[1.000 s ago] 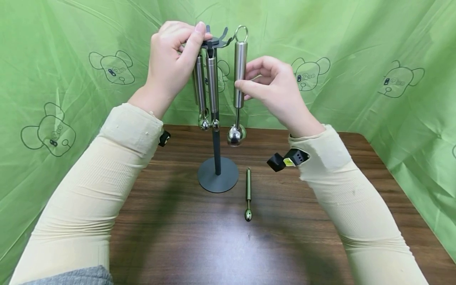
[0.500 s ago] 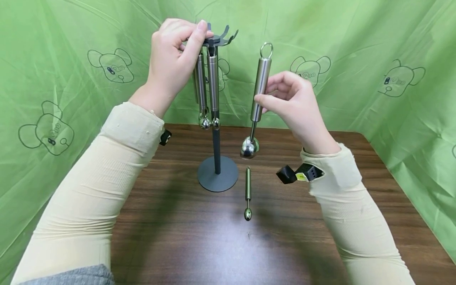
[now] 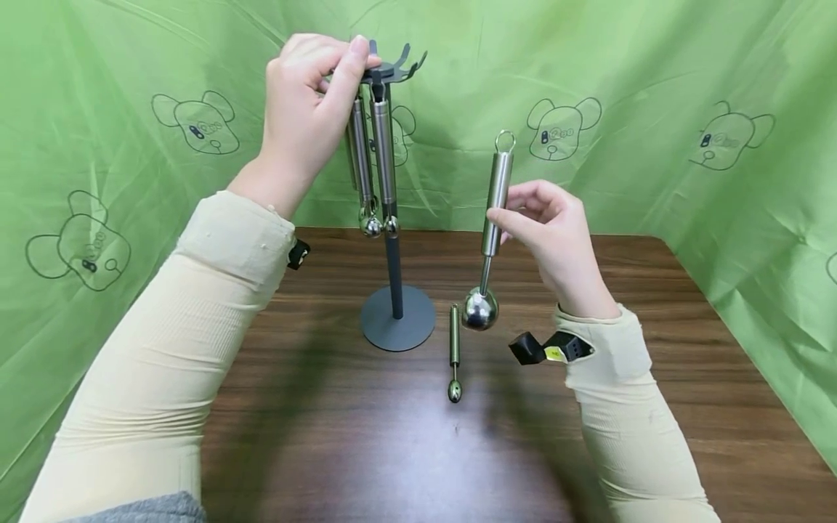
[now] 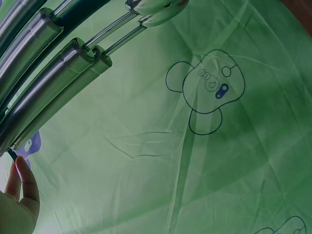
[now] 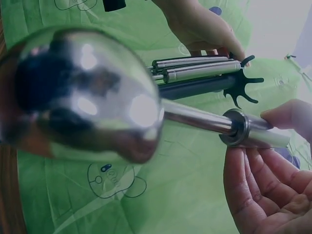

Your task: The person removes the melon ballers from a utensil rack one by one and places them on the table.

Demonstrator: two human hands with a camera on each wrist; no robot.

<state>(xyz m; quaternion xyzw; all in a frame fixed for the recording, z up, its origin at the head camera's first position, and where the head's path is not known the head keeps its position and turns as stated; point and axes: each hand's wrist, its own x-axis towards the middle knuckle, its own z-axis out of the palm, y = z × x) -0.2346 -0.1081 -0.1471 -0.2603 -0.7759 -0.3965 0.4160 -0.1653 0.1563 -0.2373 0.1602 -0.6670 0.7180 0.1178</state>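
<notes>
My right hand pinches the steel handle of a large melon baller between thumb and fingers. It hangs bowl down, slightly tilted, right of a dark metal hook stand. In the right wrist view the rounded bowl fills the left side. My left hand grips the hooked top of the stand, its thumb on the upper side. Several slimmer steel ballers hang from the hooks below that hand. The left wrist view shows their handles close up, with fingertips at the hook end.
A smaller baller lies on the wooden table in front of the stand's round base, with its bowl toward me. Green cloth with bear drawings hangs behind and at both sides. Free hooks stick out on the stand's right.
My right hand has taken the large melon baller off its hook and moved it right and down. My left hand has stayed on the stand's top.
</notes>
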